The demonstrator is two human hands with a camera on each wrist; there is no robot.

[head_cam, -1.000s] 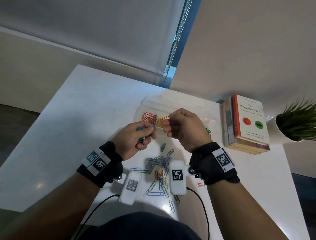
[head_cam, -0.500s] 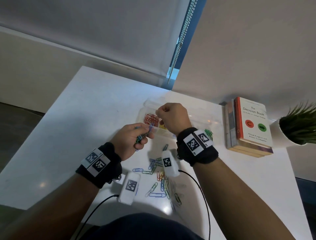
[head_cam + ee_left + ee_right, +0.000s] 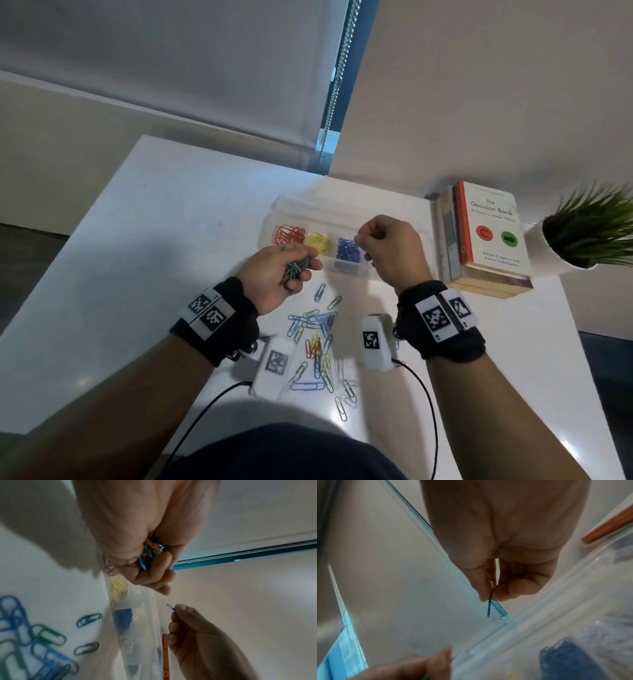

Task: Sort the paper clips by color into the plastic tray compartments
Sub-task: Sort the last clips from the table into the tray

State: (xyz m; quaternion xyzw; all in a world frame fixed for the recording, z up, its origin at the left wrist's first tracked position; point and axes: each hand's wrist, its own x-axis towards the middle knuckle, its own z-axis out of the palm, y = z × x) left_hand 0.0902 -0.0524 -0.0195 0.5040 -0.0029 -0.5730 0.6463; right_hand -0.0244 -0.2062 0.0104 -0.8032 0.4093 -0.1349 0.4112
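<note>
Right hand (image 3: 390,250) pinches blue clip (image 3: 488,607) (left hand (image 3: 274,274) clutches mixed clips (image 3: 296,269)).

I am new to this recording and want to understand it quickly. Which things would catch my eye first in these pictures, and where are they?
The clear plastic tray at the far middle of the table holds separate red, yellow and blue heaps. The right hand pinches a blue paper clip above it, while the left hand grips a mixed bundle of clips. Loose clips lie scattered on the white table between the wrists.
</note>
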